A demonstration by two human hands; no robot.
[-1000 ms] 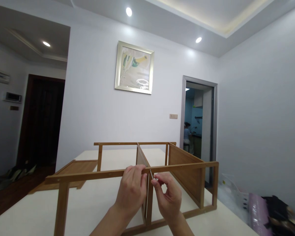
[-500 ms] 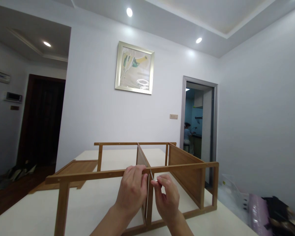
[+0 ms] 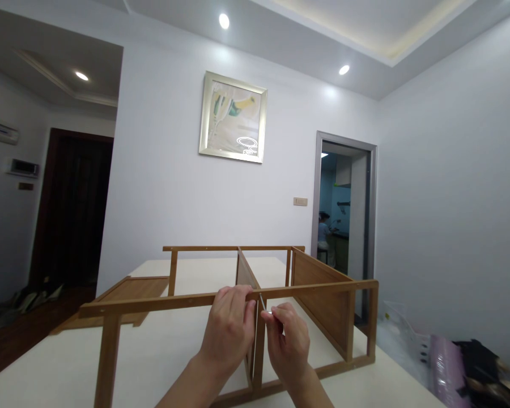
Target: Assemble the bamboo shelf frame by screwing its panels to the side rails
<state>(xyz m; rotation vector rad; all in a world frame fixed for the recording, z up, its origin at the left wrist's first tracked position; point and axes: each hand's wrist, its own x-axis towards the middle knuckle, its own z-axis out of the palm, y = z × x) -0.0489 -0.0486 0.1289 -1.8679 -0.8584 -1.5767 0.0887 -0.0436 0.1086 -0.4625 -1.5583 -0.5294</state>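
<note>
1. Presently, the wooden frame (image 3: 310,290) rests on its side on the pale surface (image 3: 174,351), directly before the person.
2. Left hand (image 3: 230,326): fingers curled over the front rail (image 3: 165,301), thumb on the near side, just beside the joint with the middle panel (image 3: 244,272). Judged a steadying grip.
3. Right hand (image 3: 289,340): thumb and fingertips pinch a thin metal tool (image 3: 263,302), angled up to the rail at that joint. Whether the tip is seated in a fastener is too small to tell.
4. Risk, slipping: the tool meets the rail at a slant; an off-line turn could throw the tip out and score the wood.
5. Risk, contact: the left thumb sits near the tip, so a slip leftward could strike it.
6. Risk, misalignment: should the left hand slacken, the rail could shift against the panel and let a fastener bind or enter crooked.
7. Risk, dropping: the fingertip pinch is small; a hard twist could roll the tool free.
8. Risk, obstruction: a slatted panel (image 3: 134,288) lies by the frame's left end; sliding the frame that way could knock it.
</note>
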